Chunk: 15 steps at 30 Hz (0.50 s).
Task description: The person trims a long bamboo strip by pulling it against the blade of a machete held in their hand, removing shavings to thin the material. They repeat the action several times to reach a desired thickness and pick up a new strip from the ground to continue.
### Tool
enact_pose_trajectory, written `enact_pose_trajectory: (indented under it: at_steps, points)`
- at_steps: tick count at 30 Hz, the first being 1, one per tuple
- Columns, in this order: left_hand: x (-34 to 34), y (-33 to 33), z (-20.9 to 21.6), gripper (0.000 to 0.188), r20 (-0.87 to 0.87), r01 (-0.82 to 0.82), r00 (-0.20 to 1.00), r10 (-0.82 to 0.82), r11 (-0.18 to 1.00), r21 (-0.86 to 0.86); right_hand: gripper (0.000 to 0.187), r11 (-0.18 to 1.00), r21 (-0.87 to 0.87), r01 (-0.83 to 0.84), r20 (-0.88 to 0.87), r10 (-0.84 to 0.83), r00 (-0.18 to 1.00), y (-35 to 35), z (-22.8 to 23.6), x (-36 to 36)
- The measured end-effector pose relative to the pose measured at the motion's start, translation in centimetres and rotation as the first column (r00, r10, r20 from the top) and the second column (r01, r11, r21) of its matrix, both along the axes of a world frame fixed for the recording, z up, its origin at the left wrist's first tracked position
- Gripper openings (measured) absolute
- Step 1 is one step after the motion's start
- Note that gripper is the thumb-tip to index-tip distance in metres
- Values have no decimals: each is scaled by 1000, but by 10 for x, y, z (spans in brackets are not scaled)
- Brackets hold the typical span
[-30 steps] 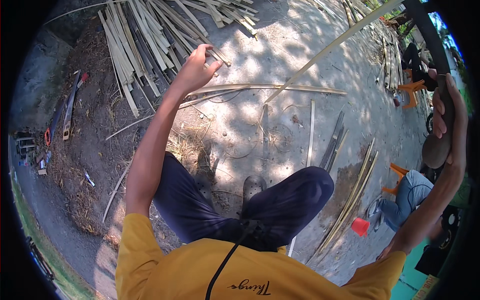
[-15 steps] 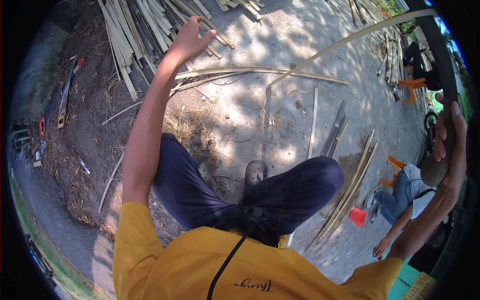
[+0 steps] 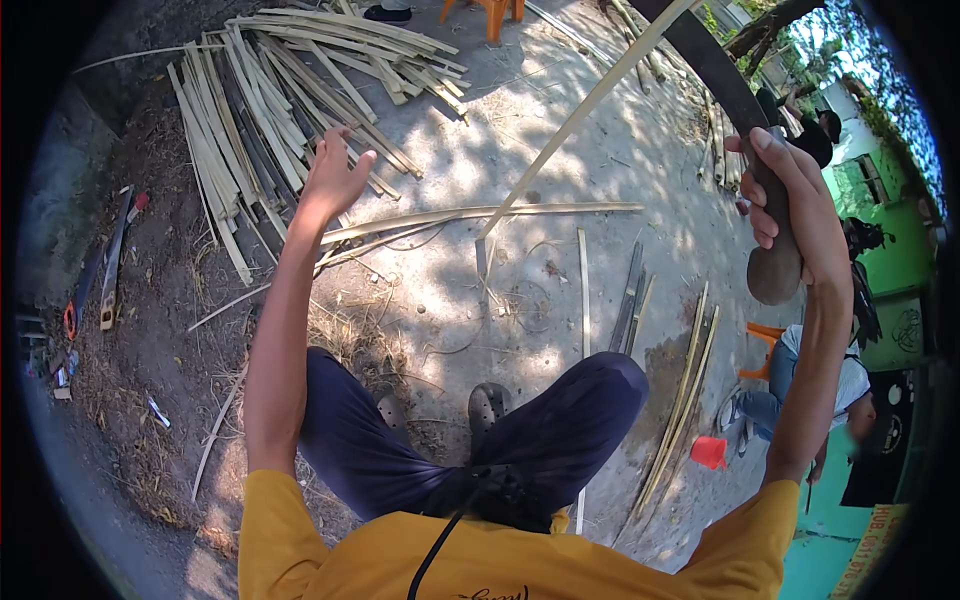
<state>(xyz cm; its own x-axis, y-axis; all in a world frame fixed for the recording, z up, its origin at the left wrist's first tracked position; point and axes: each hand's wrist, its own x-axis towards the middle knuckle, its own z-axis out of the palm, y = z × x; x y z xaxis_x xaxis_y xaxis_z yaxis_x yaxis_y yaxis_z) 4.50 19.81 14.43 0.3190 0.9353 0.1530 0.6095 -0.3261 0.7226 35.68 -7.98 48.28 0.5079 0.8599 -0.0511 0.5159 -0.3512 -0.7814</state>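
My right hand (image 3: 800,200) grips a machete (image 3: 715,75) by its rounded brown handle, and the dark blade points up and to the left. A long pale bamboo strip (image 3: 580,120) rises slantwise from the ground to the blade's side; whether it touches the blade is beyond the upper edge. My left hand (image 3: 335,180) holds nothing, fingers apart, over the near end of a pile of split bamboo strips (image 3: 245,130). Below it another strip (image 3: 530,211) lies crosswise on the ground.
Two saws (image 3: 112,270) lie on the soil at far left. Longer bamboo pieces (image 3: 685,390) rest beside my right knee. A red bucket (image 3: 709,452) stands near a seated person (image 3: 785,390) at right. An orange stool (image 3: 495,18) is at the far side.
The view has tilted up and swung right. My right hand and the machete have come inward from the right edge. The slanting strip was curved and now looks straighter. My left hand stays open.
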Motion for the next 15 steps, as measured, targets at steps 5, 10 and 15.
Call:
enact_pose_trajectory:
  at_steps: [5,10,15]
  points:
    - [-2,-5,25,67,40,22,999,-19,997,-75,54,995,94,27,87,-35,996,-9,50,4]
    - [7,2,25,65,66,-72,995,72,997,1,56,989,-133,-58,-17,56,998,2,-17,3]
    - [-11,5,32,64,90,-77,993,73,996,39,65,993,-120,-10,80,20,997,14,14,17]
